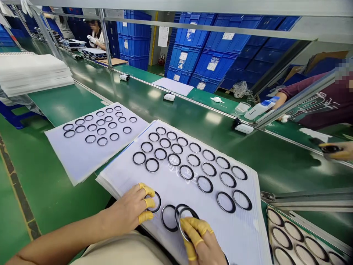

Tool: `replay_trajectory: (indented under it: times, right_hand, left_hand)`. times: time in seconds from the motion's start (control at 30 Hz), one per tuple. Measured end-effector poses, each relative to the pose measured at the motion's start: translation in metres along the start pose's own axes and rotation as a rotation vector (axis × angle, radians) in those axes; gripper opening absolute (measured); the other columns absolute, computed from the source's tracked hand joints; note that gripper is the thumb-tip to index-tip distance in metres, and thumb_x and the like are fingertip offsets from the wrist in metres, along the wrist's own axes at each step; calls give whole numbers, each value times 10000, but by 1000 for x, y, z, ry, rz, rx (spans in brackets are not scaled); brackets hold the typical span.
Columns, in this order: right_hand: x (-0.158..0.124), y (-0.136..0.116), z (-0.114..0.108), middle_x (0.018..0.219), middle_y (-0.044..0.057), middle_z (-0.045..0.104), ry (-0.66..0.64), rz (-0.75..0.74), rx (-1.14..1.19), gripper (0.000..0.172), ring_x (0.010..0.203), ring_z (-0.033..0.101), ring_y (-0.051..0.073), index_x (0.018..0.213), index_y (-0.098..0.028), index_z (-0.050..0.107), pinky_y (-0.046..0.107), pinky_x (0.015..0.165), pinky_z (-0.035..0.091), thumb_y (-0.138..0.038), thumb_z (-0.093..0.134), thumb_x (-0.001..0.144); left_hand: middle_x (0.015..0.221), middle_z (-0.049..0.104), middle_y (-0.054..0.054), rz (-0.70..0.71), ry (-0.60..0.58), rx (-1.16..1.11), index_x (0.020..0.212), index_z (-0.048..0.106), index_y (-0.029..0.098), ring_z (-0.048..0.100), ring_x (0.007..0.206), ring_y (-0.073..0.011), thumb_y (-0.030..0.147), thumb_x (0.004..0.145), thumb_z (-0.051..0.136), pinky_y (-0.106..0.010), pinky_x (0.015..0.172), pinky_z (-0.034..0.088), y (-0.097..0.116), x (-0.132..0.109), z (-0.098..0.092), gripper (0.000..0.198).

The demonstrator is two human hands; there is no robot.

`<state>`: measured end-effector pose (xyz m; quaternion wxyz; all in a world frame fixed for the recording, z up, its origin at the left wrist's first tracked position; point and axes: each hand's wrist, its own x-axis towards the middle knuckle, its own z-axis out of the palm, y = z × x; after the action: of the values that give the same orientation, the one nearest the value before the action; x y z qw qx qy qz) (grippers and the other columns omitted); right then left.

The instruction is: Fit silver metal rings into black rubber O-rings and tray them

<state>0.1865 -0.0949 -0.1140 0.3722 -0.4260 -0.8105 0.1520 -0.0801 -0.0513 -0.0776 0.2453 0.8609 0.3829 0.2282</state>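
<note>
My left hand [132,206], with yellow finger covers, has its thumb and fingertips at the left edge of a black-rimmed ring [160,202], whose left side they hide. My right hand [201,239], also in yellow finger covers, pinches a ring [179,222] raised at a tilt above the white sheet [138,180]. Another ring overlaps behind it; I cannot tell whether the hand holds both. Just left of these, a ring [162,219] is partly overlapped. Farther up the sheet, several rings [186,172] lie in loose rows. Part of one more ring shows beneath my right hand.
On the left, a second white sheet [68,154] bears several rings, with a stack of white sheets [35,73] beyond. More rings lie on a board [271,232] at lower right. A metal rail [303,204] borders it. Across the bench, a co-worker's blurred hand [342,150] holds a dark object.
</note>
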Motion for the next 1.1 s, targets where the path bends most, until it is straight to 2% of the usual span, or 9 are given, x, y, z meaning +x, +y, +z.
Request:
replay_trajectory:
  times: [0.07,0.17,0.27,0.37,0.43,0.5,0.57,0.7,1.1]
  right_hand:
    - [-5,8,8,972,139,693,-93,-127,-241,338,902,649,255,1172,-119,648,326,760,623,-43,576,850]
    - [-9,7,20,952,155,693,-165,-135,-422,273,900,615,304,1077,-87,674,398,731,626,-26,553,840]
    - [-8,-1,21,932,131,709,-82,-77,-463,281,890,610,316,1020,-129,688,431,728,594,-1,523,833]
    - [-3,-11,9,843,64,716,106,51,-148,162,768,645,236,961,-201,692,337,688,567,-119,581,876]
    - [3,-21,-1,756,27,702,253,393,270,77,669,633,185,895,-220,697,279,634,541,-273,643,883]
    - [10,-33,-9,669,2,667,377,794,734,217,597,578,150,824,-212,702,248,582,498,-425,737,802]
    - [17,-43,-14,635,-12,631,445,988,1126,330,564,509,108,778,-191,708,215,563,444,-485,825,686]
    - [26,-52,-15,613,-25,577,464,985,1460,279,555,442,87,801,-190,710,201,566,390,-445,803,733]
    - [19,-46,-16,805,15,745,469,979,1658,220,622,575,107,847,-262,767,203,522,438,-419,831,706]
  left_hand:
    - [1090,582,-98,11,-26,112,953,593,161,498,1016,-239,139,893,584,-372,870,467,-3,-3,2,65]
    - [1035,605,-87,39,-28,185,896,604,158,506,971,-233,85,881,563,-357,825,466,-5,-2,5,84]
    - [953,614,-77,18,-9,98,913,609,166,503,922,-213,84,932,464,-339,800,453,-5,2,3,167]
    - [899,595,-57,-92,14,-257,925,579,175,504,876,-189,189,973,446,-333,806,441,0,8,-5,142]
    - [879,578,-41,-184,43,-620,889,559,180,513,832,-168,306,978,473,-318,791,440,6,12,-10,177]
    - [851,572,-26,-266,63,-986,844,562,179,520,782,-149,409,944,541,-296,756,442,13,18,-13,252]
    - [820,580,-20,-336,68,-1273,825,596,171,522,741,-134,446,890,624,-271,716,443,20,23,-14,284]
    - [811,609,-31,-449,31,-1538,837,674,163,534,711,-116,393,847,698,-230,671,442,30,33,-12,232]
    - [792,603,-18,-469,-97,-1695,846,693,148,561,684,-86,357,832,724,-185,645,446,40,44,-6,211]
